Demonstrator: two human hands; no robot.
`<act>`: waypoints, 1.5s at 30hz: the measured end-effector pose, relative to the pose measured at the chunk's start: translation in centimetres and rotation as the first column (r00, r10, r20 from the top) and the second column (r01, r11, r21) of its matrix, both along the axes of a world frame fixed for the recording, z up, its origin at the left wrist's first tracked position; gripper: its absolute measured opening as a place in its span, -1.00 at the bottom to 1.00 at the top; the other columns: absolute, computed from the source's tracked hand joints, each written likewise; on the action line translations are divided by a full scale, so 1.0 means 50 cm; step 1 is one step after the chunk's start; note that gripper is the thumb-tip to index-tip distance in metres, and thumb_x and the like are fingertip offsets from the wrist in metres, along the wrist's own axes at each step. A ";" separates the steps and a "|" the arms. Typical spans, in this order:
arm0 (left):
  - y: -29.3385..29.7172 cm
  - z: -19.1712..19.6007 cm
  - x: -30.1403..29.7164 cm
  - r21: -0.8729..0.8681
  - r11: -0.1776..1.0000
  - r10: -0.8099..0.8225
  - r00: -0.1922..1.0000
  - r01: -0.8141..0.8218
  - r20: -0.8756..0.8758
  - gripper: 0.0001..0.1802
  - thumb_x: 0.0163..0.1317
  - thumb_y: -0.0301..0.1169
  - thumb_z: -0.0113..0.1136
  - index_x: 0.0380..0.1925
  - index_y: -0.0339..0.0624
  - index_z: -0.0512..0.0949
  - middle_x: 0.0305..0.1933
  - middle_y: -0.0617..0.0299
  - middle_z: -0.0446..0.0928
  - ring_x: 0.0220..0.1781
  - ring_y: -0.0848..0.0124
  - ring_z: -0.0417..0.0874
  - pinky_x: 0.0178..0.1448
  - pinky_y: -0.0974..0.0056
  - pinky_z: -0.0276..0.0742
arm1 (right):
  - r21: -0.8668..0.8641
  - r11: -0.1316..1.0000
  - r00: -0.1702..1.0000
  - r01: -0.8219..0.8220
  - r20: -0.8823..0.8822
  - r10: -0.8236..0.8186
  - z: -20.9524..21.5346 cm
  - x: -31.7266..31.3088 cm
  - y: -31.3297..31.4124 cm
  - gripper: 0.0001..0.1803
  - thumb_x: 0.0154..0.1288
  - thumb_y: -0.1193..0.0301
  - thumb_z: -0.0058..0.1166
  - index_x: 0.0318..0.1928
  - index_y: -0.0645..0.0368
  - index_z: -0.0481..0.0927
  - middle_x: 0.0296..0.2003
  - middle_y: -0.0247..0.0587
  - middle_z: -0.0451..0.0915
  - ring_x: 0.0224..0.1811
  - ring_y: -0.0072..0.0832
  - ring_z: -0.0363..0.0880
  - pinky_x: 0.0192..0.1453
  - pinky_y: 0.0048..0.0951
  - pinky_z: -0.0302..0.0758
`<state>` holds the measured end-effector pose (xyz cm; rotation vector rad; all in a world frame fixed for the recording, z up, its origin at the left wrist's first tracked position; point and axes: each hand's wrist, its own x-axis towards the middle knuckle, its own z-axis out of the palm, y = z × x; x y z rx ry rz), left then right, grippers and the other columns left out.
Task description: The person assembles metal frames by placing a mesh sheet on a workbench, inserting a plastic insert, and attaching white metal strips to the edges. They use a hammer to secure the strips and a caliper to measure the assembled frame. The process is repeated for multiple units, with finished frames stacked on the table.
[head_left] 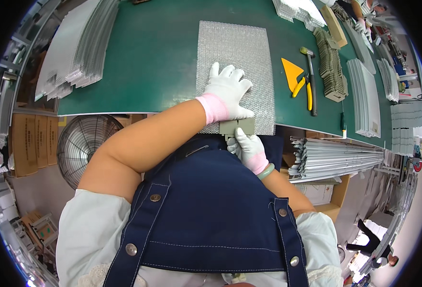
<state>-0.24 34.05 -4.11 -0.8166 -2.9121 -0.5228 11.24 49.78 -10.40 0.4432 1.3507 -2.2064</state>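
Note:
A silvery, fine-textured mesh panel (235, 43) lies on the green tabletop, its near edge reaching past the table toward my body. My left hand (227, 91), in a white glove with a pink cuff, rests palm down on the panel with fingers spread. At the panel's near edge, my right hand (247, 146), gloved the same way, pinches a small grey-green rectangular plate (237, 126) with thumb on top. The plate sits against or over that edge; how it joins the panel is hidden.
Right of the panel lie a yellow triangular scraper (291, 71), yellow-handled pliers (299, 88) and a hammer (311, 76). Beyond them stands a row of grey-green plates (330, 64). Stacked panels (79, 43) occupy the left side. A floor fan (84, 148) stands below the table.

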 end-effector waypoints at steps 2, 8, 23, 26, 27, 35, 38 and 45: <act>0.010 0.014 0.003 -0.027 0.999 0.026 0.999 -0.025 0.035 -0.25 -0.15 0.22 0.38 -0.02 -0.03 0.60 0.11 0.08 0.45 0.32 0.14 0.34 0.50 -0.28 -0.10 | -0.022 1.000 1.000 -0.001 0.010 0.001 -0.005 -0.002 0.005 -0.66 0.47 0.19 0.11 -0.09 0.26 0.54 -0.36 -0.19 0.62 -0.44 -0.50 0.57 -0.31 -0.47 0.51; -0.030 -0.022 -0.027 0.067 0.980 -0.188 0.982 0.188 -0.002 -0.45 0.09 0.05 0.28 -0.01 -0.04 0.58 0.12 0.06 0.45 0.31 0.11 0.37 0.49 -0.25 -0.05 | -0.073 0.992 0.992 0.102 0.084 -0.096 0.051 -0.005 -0.033 -0.69 0.48 0.17 0.10 -0.04 0.14 0.48 -0.40 -0.28 0.52 -0.49 -0.55 0.44 -0.36 -0.51 0.43; -0.039 0.062 0.128 -0.267 0.943 -0.183 0.980 0.197 0.076 0.09 -0.21 0.01 0.49 0.36 -0.18 0.26 0.40 -0.25 0.20 0.47 -0.28 0.12 0.49 -0.29 -0.04 | 0.843 0.222 0.872 0.489 -0.469 -0.141 0.040 0.038 0.354 -0.52 0.28 0.22 0.24 -0.04 0.45 0.61 -0.17 0.12 0.69 -0.08 -0.21 0.69 0.03 -0.31 0.57; -0.049 0.011 0.042 -0.269 0.941 -0.211 0.978 0.203 0.001 0.17 -0.26 0.06 0.52 0.39 -0.14 0.23 0.46 -0.24 0.14 0.52 -0.27 0.03 0.52 -0.31 -0.15 | 0.795 -0.502 0.650 0.340 -0.584 -0.486 -0.116 0.139 0.609 -0.29 0.19 0.05 0.27 0.17 0.37 0.48 0.02 0.28 0.56 0.13 0.10 0.53 0.26 -0.09 0.45; -0.062 -0.001 0.023 -0.274 0.946 -0.179 0.984 0.174 0.007 0.20 -0.28 0.12 0.53 0.41 -0.09 0.23 0.48 -0.23 0.12 0.54 -0.27 0.00 0.53 -0.33 -0.20 | 0.928 -0.304 0.541 0.218 -0.373 -0.754 -0.089 0.134 0.607 -0.18 0.10 -0.03 0.31 0.21 0.30 0.43 0.01 0.28 0.57 0.14 0.12 0.53 0.30 -0.09 0.43; -0.049 0.036 -0.033 -0.182 0.926 -0.293 0.933 0.332 0.208 0.32 -0.34 0.29 0.46 0.41 -0.23 0.23 0.52 -0.28 0.07 0.56 -0.28 -0.05 0.57 -0.29 -0.26 | 0.831 0.226 0.533 0.509 -0.098 -0.840 -0.222 0.235 0.741 -0.67 0.19 0.28 0.27 -0.25 0.36 0.63 -0.34 0.02 0.68 -0.35 -0.11 0.70 -0.24 -0.03 0.62; -0.092 0.058 -0.024 0.086 0.956 -0.293 0.926 0.280 0.239 0.20 -0.25 0.23 0.46 0.35 -0.28 0.30 0.48 -0.25 0.15 0.55 -0.22 0.05 0.59 -0.15 -0.09 | 0.677 0.562 0.649 0.474 0.163 -0.743 -0.122 0.242 0.759 -0.73 0.29 0.28 0.15 -0.28 0.29 0.65 -0.37 -0.01 0.68 -0.41 -0.15 0.68 -0.33 -0.08 0.61; 0.073 0.128 0.092 0.260 0.724 -0.627 0.767 0.639 -0.140 -0.24 0.15 0.09 0.29 0.15 -0.30 0.45 0.20 -0.11 0.45 0.31 -0.15 0.39 0.43 -0.14 0.21 | 0.148 0.786 0.794 0.601 0.001 -0.607 0.063 0.198 0.578 -0.76 0.38 0.37 -0.04 -0.11 0.29 0.56 -0.23 0.02 0.67 -0.19 -0.11 0.68 -0.05 -0.06 0.61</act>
